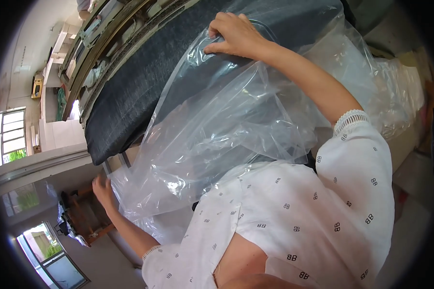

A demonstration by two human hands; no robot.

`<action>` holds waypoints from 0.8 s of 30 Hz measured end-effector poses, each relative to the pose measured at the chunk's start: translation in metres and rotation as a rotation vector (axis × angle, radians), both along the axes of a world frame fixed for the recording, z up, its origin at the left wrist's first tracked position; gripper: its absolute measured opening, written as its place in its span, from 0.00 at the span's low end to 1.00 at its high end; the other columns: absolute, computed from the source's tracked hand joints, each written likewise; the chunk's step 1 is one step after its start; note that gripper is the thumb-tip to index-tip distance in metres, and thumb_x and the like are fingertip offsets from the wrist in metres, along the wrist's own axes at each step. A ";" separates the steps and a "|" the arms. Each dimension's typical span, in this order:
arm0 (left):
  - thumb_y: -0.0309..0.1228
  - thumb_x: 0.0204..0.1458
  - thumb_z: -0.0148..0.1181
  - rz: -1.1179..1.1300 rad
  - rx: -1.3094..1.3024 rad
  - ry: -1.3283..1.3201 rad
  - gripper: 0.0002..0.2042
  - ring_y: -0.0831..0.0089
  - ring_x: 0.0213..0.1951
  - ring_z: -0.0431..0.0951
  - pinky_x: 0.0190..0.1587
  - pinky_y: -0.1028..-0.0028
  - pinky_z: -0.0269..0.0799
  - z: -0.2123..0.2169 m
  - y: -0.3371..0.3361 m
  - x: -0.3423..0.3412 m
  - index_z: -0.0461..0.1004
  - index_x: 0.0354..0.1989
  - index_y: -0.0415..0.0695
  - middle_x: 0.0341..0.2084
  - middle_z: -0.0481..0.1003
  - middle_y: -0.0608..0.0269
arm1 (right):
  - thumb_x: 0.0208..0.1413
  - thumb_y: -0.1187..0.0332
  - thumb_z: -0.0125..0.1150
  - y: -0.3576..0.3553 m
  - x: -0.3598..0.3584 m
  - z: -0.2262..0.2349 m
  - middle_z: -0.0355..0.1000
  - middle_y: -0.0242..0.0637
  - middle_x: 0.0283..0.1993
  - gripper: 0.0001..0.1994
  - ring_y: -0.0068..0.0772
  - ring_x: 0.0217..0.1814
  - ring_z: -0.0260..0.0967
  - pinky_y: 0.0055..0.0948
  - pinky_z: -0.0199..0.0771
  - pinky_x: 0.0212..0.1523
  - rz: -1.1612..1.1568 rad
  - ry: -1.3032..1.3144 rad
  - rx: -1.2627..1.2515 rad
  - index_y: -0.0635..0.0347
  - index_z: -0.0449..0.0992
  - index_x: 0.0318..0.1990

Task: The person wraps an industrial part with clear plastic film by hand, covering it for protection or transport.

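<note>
Near a window point(52, 256) stands a seemingly wooden frame point(85, 214).

Two bare hands show, one left hand point(102, 191) and one right hand point(238, 37), on two bare forearms. There is one white short-sleeved shirt point(294, 212), with two lace-trimmed cuffs point(350, 121) and more than twenty small dark printed motifs. Clear, glossy plastic sheeting point(212, 125) spreads wide; whether it is one sheet or several layers cannot be told. Beneath it is one long, dark charcoal cloth-covered surface point(125, 101). At the left, at least two light-framed glass windows point(10, 132) can be counted, plus one yellow boxy object point(37, 86), one green hanging cloth point(61, 103) and one brown wooden frame point(72, 216).
</note>
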State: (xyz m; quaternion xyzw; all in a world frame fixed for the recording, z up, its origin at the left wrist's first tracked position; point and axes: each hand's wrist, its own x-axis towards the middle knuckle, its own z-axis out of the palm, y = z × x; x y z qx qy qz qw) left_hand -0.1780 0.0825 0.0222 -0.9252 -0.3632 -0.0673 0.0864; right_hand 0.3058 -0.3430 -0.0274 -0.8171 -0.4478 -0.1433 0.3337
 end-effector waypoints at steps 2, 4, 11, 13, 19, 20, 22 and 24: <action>0.28 0.47 0.57 -0.261 -0.239 -0.161 0.14 0.57 0.47 0.68 0.50 0.69 0.62 0.009 -0.051 0.105 0.70 0.42 0.38 0.43 0.68 0.52 | 0.43 0.56 0.63 -0.001 0.003 0.001 0.65 0.30 0.28 0.15 0.27 0.36 0.63 0.26 0.58 0.39 0.046 0.112 -0.061 0.58 0.71 0.30; 0.28 0.48 0.56 -0.447 -0.350 -0.216 0.12 0.64 0.46 0.70 0.47 0.73 0.63 0.022 -0.128 0.194 0.71 0.42 0.38 0.42 0.69 0.57 | 0.44 0.57 0.62 -0.007 -0.001 0.003 0.64 0.27 0.27 0.14 0.22 0.33 0.61 0.22 0.58 0.35 0.144 0.362 0.058 0.58 0.72 0.32; 0.32 0.51 0.54 -0.692 -0.946 -0.227 0.13 0.72 0.43 0.70 0.45 0.77 0.64 0.021 -0.235 0.335 0.70 0.43 0.39 0.40 0.71 0.61 | 0.49 0.69 0.56 -0.048 -0.036 0.049 0.59 0.20 0.26 0.20 0.12 0.28 0.55 0.13 0.57 0.30 0.315 1.405 0.435 0.62 0.67 0.51; 0.32 0.51 0.55 -0.741 -1.090 -0.251 0.12 0.75 0.40 0.70 0.42 0.77 0.65 0.025 -0.258 0.357 0.71 0.42 0.40 0.39 0.71 0.63 | 0.48 0.71 0.55 -0.055 -0.035 0.048 0.59 0.20 0.26 0.21 0.12 0.28 0.55 0.13 0.57 0.30 0.342 1.375 0.441 0.63 0.65 0.52; 0.30 0.47 0.59 -0.833 -1.179 -0.261 0.10 0.80 0.35 0.69 0.37 0.82 0.64 0.025 -0.278 0.393 0.73 0.37 0.40 0.35 0.72 0.67 | 0.45 0.76 0.55 -0.068 -0.036 0.044 0.57 0.22 0.26 0.23 0.12 0.28 0.55 0.14 0.57 0.30 0.352 0.984 0.427 0.63 0.64 0.53; 0.30 0.47 0.59 -0.838 -1.183 -0.257 0.10 0.80 0.35 0.69 0.37 0.82 0.64 0.024 -0.279 0.398 0.73 0.37 0.40 0.35 0.72 0.67 | 0.45 0.76 0.55 -0.071 -0.036 0.047 0.58 0.23 0.24 0.22 0.12 0.26 0.55 0.14 0.58 0.29 0.307 0.903 0.399 0.63 0.64 0.51; 0.29 0.47 0.60 -0.812 -1.216 -0.261 0.09 0.82 0.31 0.69 0.34 0.83 0.64 0.030 -0.281 0.404 0.74 0.35 0.40 0.31 0.72 0.69 | 0.44 0.77 0.55 -0.075 -0.035 0.053 0.58 0.23 0.23 0.21 0.13 0.24 0.55 0.15 0.59 0.27 0.263 0.822 0.373 0.63 0.65 0.50; 0.29 0.46 0.60 -0.953 -1.079 -0.365 0.09 0.82 0.30 0.69 0.32 0.82 0.64 0.041 -0.294 0.410 0.74 0.35 0.40 0.28 0.71 0.69 | 0.44 0.77 0.54 -0.077 -0.035 0.056 0.58 0.24 0.23 0.21 0.14 0.23 0.54 0.16 0.59 0.26 0.242 0.771 0.351 0.62 0.65 0.50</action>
